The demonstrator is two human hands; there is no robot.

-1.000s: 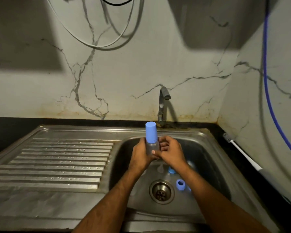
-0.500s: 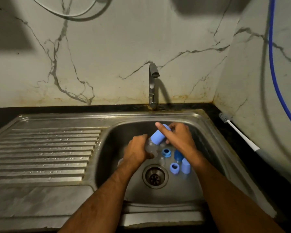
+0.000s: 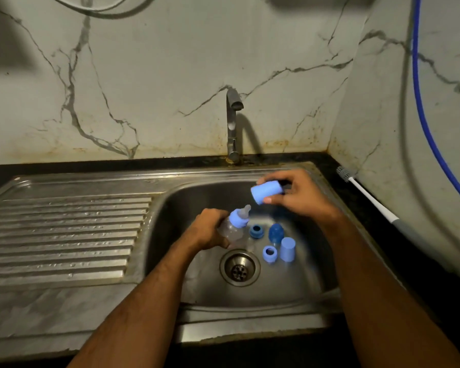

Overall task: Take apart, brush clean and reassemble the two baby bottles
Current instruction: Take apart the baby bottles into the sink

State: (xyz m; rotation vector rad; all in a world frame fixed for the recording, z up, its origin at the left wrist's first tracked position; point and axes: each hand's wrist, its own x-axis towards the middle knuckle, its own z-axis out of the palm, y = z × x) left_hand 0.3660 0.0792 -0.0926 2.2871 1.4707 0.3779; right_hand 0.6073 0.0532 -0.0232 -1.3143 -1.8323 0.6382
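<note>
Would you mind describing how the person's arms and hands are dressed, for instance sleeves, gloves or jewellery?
Both forearms are bare, with no sleeve in view. The left hand and right hand wear no gloves, and no watch, bracelet or ring shows on either.

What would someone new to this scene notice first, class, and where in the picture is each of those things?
First, the two hands over the sink: the right hand holds a light blue cap up above the basin, and the left hand grips a clear bottle with its teat bared. Next, the loose blue parts by the drain. Then the tap at the back and the white brush on the right-hand counter.
</note>
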